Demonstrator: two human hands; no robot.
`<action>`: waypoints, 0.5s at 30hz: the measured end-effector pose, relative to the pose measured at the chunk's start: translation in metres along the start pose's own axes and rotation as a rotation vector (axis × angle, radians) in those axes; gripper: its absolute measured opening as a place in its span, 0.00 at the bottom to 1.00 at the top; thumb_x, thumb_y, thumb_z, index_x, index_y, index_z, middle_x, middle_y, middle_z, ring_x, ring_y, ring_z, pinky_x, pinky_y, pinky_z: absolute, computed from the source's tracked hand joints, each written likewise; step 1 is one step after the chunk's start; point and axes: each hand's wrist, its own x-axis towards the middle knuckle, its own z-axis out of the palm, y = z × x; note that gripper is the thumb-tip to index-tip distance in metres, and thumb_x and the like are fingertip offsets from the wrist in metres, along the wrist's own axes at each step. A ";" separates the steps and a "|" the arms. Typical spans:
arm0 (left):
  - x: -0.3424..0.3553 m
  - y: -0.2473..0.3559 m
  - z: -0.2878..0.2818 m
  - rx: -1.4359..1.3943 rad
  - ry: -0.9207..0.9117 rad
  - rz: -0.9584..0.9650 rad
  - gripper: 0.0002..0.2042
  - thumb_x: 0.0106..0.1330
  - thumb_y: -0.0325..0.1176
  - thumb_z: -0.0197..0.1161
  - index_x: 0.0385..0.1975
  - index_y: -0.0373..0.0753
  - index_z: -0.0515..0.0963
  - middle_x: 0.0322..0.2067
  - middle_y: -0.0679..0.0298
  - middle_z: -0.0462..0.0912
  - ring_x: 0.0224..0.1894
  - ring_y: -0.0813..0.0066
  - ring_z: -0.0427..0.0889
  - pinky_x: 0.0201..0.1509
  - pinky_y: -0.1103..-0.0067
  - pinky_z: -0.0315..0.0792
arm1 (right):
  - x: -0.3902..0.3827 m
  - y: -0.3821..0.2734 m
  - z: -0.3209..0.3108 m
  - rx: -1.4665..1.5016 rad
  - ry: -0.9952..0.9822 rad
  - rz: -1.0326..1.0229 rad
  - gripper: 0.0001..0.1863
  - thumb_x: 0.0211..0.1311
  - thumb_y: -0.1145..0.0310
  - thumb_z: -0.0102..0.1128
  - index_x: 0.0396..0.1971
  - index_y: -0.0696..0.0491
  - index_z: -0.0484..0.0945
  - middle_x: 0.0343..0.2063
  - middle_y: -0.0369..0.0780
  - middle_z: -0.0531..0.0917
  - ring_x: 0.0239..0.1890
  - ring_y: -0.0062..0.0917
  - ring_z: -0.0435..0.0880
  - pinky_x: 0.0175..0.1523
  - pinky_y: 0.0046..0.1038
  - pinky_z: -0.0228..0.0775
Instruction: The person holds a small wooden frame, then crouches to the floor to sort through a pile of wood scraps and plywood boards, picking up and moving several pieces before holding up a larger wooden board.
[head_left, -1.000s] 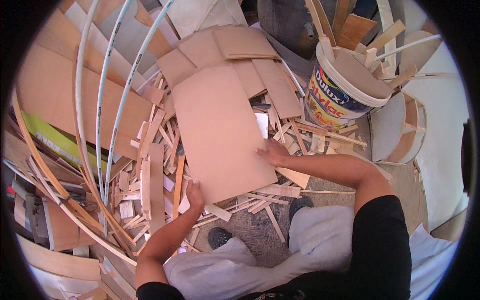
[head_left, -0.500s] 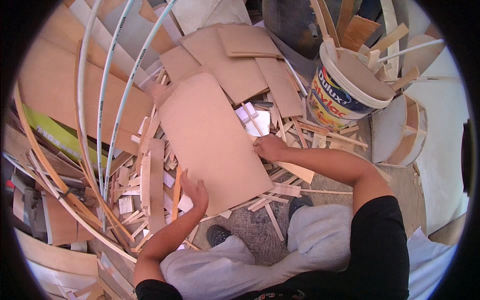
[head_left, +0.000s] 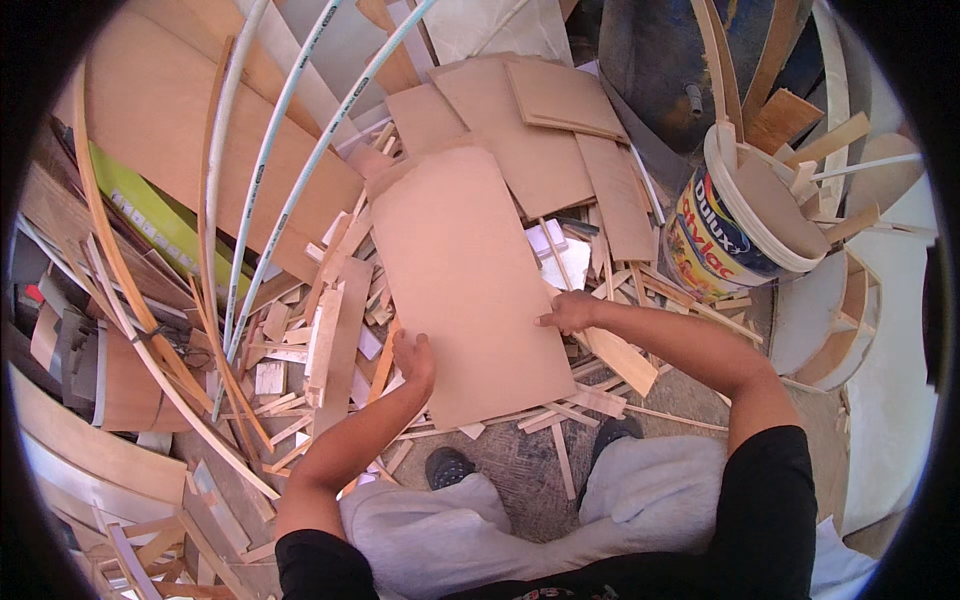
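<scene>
A large tan rectangular fibreboard sheet [head_left: 470, 280] lies in front of me, its far end on the scrap and near other boards. My left hand [head_left: 415, 362] grips its left edge near the close corner, with the thumb over the top face and the other fingers partly hidden. My right hand [head_left: 570, 312] pinches the opposite long edge, a little farther up, fingers curled. Beyond the sheet, several similar tan boards [head_left: 520, 150] lie in an overlapping pile. Below my right hand, a pale wood offcut [head_left: 622, 362] sticks out.
Thin wood strips and offcuts [head_left: 330, 330] cover the floor around the sheet. Bent white pipes [head_left: 268, 190] arch up at the left. A paint bucket [head_left: 745, 215] full of wood scraps stands at the right, beside a curved white wooden piece [head_left: 825, 320]. A dark drum [head_left: 655, 80] stands behind.
My view has turned left, so everything sits farther right in the picture. The sheet looks straighter, and my left hand has closed on its edge. My right hand stays at the right edge.
</scene>
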 end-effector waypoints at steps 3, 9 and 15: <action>-0.003 0.002 0.007 -0.058 0.060 0.028 0.28 0.65 0.39 0.58 0.66 0.35 0.68 0.61 0.43 0.72 0.64 0.45 0.71 0.70 0.58 0.63 | -0.009 -0.006 0.012 0.141 0.332 0.028 0.41 0.66 0.35 0.54 0.46 0.66 0.82 0.46 0.57 0.86 0.49 0.46 0.87 0.56 0.41 0.78; -0.027 0.051 0.036 -0.377 -0.237 0.162 0.25 0.66 0.35 0.57 0.61 0.30 0.73 0.55 0.49 0.78 0.59 0.55 0.75 0.65 0.67 0.66 | 0.004 0.031 -0.031 0.573 0.777 0.232 0.41 0.68 0.33 0.50 0.54 0.62 0.78 0.55 0.59 0.81 0.60 0.50 0.80 0.65 0.44 0.70; -0.043 0.105 0.045 -0.692 -0.545 0.068 0.28 0.69 0.34 0.55 0.69 0.32 0.66 0.58 0.54 0.78 0.59 0.62 0.76 0.65 0.72 0.66 | 0.013 0.091 -0.074 0.488 1.015 0.178 0.26 0.62 0.52 0.62 0.49 0.61 0.81 0.47 0.54 0.85 0.55 0.47 0.83 0.62 0.41 0.72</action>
